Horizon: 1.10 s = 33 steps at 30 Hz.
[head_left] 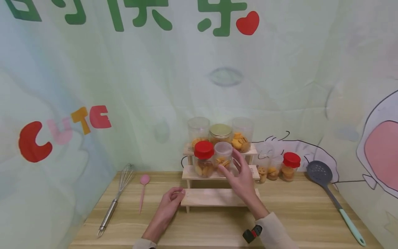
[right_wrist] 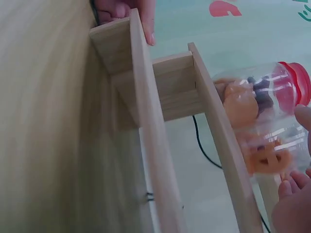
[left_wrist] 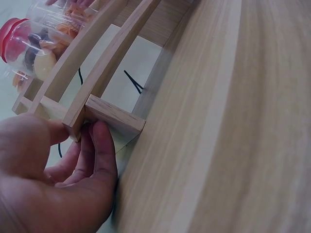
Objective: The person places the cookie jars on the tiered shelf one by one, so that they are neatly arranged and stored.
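Observation:
A three-step wooden stand (head_left: pixel 214 197) stands on the table. My left hand (head_left: pixel 170 204) grips the left end of its lowest step, with the thumb on the board's edge and the fingers beneath, as the left wrist view shows. On the middle step, my right hand (head_left: pixel 240 176) holds a clear lidless jar (head_left: pixel 223 155) of cookies between thumb and fingers. Touching or very near it on the left is a clear jar with a red lid (head_left: pixel 204 149), also with cookies inside. In the right wrist view the right hand (right_wrist: pixel 294 201) is partly cut off.
On the top step are two clear jars and a gold-lidded jar (head_left: pixel 220 130). Several small jars, including a red-lidded jar (head_left: pixel 290 167), stand right of the stand. A whisk (head_left: pixel 116 200) and pink spoon (head_left: pixel 143 190) lie left; a slotted turner (head_left: pixel 329 190) lies far right.

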{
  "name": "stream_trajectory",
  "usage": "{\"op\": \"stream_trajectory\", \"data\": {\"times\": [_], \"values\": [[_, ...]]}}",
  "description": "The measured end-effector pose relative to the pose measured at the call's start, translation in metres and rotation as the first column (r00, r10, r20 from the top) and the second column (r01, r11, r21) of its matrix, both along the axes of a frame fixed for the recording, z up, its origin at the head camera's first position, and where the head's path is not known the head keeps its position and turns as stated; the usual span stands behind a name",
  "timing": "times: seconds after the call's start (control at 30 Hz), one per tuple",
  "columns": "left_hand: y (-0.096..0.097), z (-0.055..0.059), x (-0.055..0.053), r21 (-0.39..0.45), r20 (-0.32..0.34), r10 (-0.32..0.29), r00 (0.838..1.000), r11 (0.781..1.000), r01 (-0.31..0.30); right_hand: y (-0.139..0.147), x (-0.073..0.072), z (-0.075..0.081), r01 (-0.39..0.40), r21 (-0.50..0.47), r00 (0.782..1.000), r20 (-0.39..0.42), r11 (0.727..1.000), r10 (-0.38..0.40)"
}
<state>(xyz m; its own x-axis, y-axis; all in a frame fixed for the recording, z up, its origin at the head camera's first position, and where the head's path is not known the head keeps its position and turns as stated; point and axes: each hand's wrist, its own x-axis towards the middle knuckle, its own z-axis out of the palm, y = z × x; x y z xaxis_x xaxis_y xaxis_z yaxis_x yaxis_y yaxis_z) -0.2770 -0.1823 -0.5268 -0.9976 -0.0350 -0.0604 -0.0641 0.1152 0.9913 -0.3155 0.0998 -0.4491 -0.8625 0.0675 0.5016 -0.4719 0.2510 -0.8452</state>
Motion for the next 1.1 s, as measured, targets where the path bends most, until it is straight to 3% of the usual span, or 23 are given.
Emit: {"op": "stream_trajectory", "data": {"times": [0.23, 0.43, 0.57, 0.7, 0.9, 0.97, 1.1], "values": [[0.001, 0.002, 0.000, -0.011, 0.003, 0.001, 1.000, 1.000, -0.001, 0.038, 0.010, -0.016, 0.027, -0.033, 0.999, 0.017, 0.999, -0.027], [0.001, 0.002, 0.000, -0.015, 0.010, 0.008, 1.000, 1.000, -0.008, 0.079, 0.015, -0.024, 0.129, 0.056, 0.987, 0.088, 0.990, -0.134], [0.001, 0.002, 0.000, -0.016, 0.015, 0.006, 1.000, 1.000, -0.005, 0.108, 0.014, -0.030, 0.202, 0.100, 0.974, 0.085, 0.974, -0.211], [0.001, 0.001, 0.001, -0.005, 0.011, 0.009, 1.000, 1.000, -0.009, 0.138, 0.010, -0.026, 0.310, 0.075, 0.948, 0.058, 0.948, -0.314], [0.001, 0.000, 0.001, 0.001, 0.009, 0.010, 1.000, 1.000, -0.010, 0.178, -0.003, -0.020, 0.473, -0.006, 0.881, 0.030, 0.881, -0.472], [0.001, 0.000, 0.001, -0.001, 0.007, 0.007, 1.000, 1.000, -0.007, 0.187, -0.007, -0.020, 0.496, 0.019, 0.867, 0.049, 0.868, -0.496], [0.001, 0.002, 0.001, -0.007, 0.007, 0.006, 1.000, 1.000, -0.006, 0.200, -0.014, -0.020, 0.484, 0.081, 0.864, 0.112, 0.871, -0.491]]}}
